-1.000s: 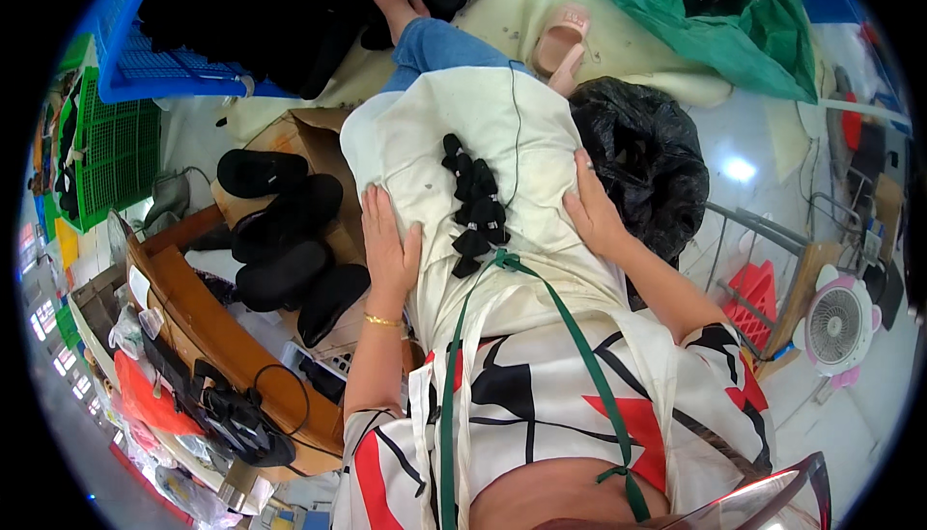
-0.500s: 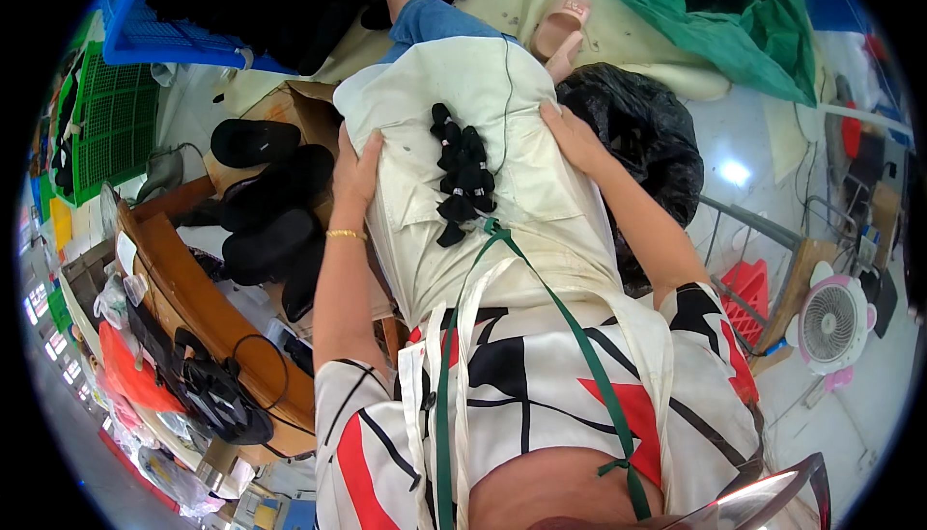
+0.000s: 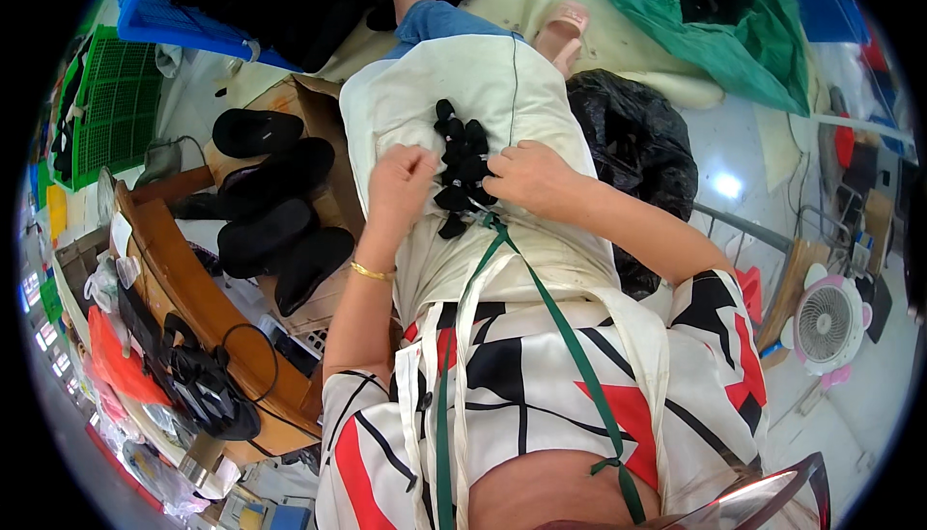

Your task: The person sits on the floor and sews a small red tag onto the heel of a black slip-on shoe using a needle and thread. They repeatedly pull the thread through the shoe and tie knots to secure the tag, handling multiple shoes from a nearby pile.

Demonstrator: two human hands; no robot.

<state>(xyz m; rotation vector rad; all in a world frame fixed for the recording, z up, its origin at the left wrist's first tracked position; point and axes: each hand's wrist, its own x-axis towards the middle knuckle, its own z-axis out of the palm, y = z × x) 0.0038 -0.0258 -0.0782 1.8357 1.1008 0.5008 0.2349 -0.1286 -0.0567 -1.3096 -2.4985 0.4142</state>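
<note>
Both hands on lap — left hand [image 3: 404, 182] and right hand [image 3: 526, 175] pinching, it seems, the black pieces [image 3: 459, 168] between them. Best worked over the cream apron [image 3: 502, 86], grip light.

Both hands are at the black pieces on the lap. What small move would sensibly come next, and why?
Probably lift one piece off the black pieces. Both the left hand and the right hand are closed in on the pile from either side, fingers touching it, and it lies loose on the cream apron.
</note>
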